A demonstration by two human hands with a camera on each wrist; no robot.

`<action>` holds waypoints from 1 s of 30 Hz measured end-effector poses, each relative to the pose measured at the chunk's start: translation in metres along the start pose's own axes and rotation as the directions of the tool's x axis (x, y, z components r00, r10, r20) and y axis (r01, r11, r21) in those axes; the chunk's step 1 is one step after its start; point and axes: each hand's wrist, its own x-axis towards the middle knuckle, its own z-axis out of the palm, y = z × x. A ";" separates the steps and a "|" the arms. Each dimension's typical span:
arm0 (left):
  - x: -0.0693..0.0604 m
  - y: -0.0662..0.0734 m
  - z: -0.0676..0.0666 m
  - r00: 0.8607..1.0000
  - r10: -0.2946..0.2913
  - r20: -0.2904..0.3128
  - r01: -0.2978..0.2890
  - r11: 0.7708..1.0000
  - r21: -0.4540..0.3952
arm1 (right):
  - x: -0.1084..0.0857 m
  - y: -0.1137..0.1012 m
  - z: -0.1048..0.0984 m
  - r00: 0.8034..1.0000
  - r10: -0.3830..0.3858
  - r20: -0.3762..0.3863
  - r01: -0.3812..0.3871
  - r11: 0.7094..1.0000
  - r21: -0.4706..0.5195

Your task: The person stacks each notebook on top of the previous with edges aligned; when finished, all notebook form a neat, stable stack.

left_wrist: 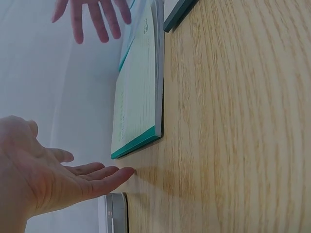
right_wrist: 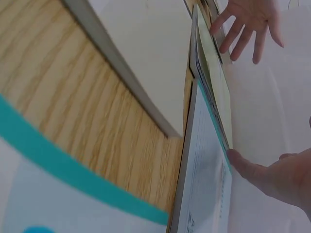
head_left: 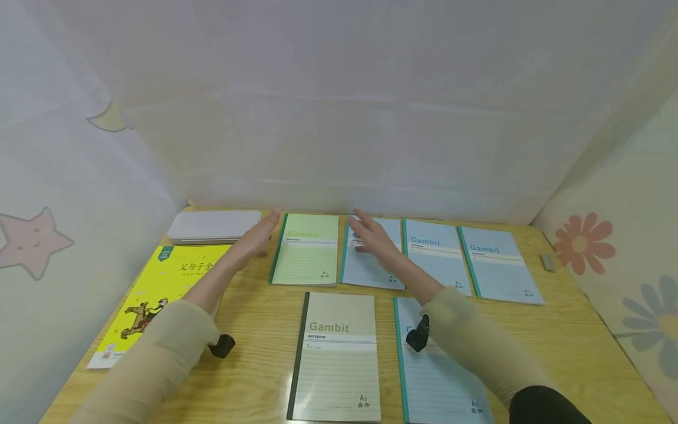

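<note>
A green Gambit notebook [head_left: 304, 250] lies in the back row on the wooden table. Just left of it my left hand [head_left: 251, 240] hovers with its fingers straight, beside the white flat case [head_left: 214, 225]. Over the first blue notebook [head_left: 371, 274] is my right hand [head_left: 377, 238], fingers extended and spread. The right wrist view puts a fingertip of my right hand [right_wrist: 277, 177] close to the edges of the green and blue notebooks; whether it touches cannot be told. In the left wrist view, my left hand [left_wrist: 58, 179] holds nothing, palm facing the green notebook.
Two more blue notebooks [head_left: 431, 250] [head_left: 500, 259] continue the back row rightward. Nearer lie a grey notebook [head_left: 339, 365] and another blue notebook [head_left: 439, 377], partly under my right sleeve. A yellow book [head_left: 153, 277] is at left, a small grey object [head_left: 548, 262] at right. Cloth walls [head_left: 339, 118] surround the table.
</note>
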 end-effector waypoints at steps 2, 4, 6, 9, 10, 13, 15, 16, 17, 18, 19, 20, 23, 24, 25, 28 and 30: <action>0.001 0.000 -0.001 1.000 -0.016 -0.002 0.016 1.000 -0.006 | 0.004 -0.003 0.009 0.999 0.031 0.017 -0.032 0.997 0.076; 0.001 0.000 -0.001 0.999 -0.036 -0.003 0.036 0.999 -0.018 | 0.007 -0.004 0.017 0.998 0.057 0.028 -0.060 0.991 0.122; 0.001 -0.001 -0.001 0.998 -0.058 -0.003 0.058 0.998 -0.033 | 0.009 -0.006 0.024 0.996 0.082 0.038 -0.087 0.985 0.148; 0.001 0.000 0.000 0.996 -0.086 0.000 0.086 0.995 -0.058 | 0.010 -0.009 0.033 0.993 0.103 0.053 -0.111 0.976 0.188; 0.001 0.000 0.000 0.996 -0.094 0.000 0.094 0.993 -0.065 | 0.010 -0.010 0.035 0.992 0.115 0.053 -0.123 0.972 0.198; 0.001 0.000 0.001 0.995 -0.098 0.007 0.099 0.992 -0.072 | 0.012 -0.014 0.041 0.987 0.154 0.044 -0.160 0.963 0.215; 0.000 0.001 0.002 0.995 -0.099 0.009 0.100 0.992 -0.071 | 0.013 -0.016 0.043 0.982 0.188 0.032 -0.190 0.957 0.220; 0.000 0.001 0.002 0.995 -0.099 0.009 0.100 0.993 -0.069 | 0.013 -0.018 0.044 0.979 0.204 0.022 -0.204 0.954 0.219; 0.000 0.001 0.003 0.995 -0.100 0.007 0.101 0.993 -0.065 | 0.014 -0.019 0.044 0.975 0.220 0.015 -0.218 0.951 0.221; 0.000 0.002 0.004 0.995 -0.102 0.003 0.102 0.993 -0.061 | 0.015 -0.020 0.044 0.972 0.235 0.011 -0.231 0.947 0.223; 0.000 0.002 0.005 0.994 -0.105 -0.003 0.105 0.993 -0.056 | 0.016 -0.021 0.044 0.969 0.248 0.007 -0.243 0.943 0.227; 0.000 0.002 0.006 0.994 -0.111 -0.008 0.110 0.992 -0.056 | 0.016 -0.021 0.044 0.966 0.260 0.003 -0.254 0.939 0.231; 0.001 0.001 0.008 0.994 -0.112 -0.013 0.112 0.993 -0.047 | 0.018 -0.020 0.042 0.954 0.300 -0.015 -0.286 0.920 0.269; 0.001 0.001 0.008 0.993 -0.115 -0.013 0.115 0.992 -0.047 | 0.018 -0.019 0.041 0.949 0.314 -0.021 -0.296 0.913 0.283; 0.001 0.000 0.008 0.993 -0.118 -0.015 0.117 0.992 -0.038 | 0.018 -0.018 0.040 0.945 0.325 -0.025 -0.304 0.906 0.296; 0.001 -0.001 0.009 0.992 -0.124 -0.033 0.124 0.992 0.004 | 0.020 -0.013 0.039 0.940 0.340 -0.034 -0.313 0.896 0.317; 0.000 -0.002 0.008 0.991 -0.125 -0.055 0.127 0.991 0.040 | 0.021 -0.010 0.039 0.943 0.333 -0.030 -0.308 0.900 0.309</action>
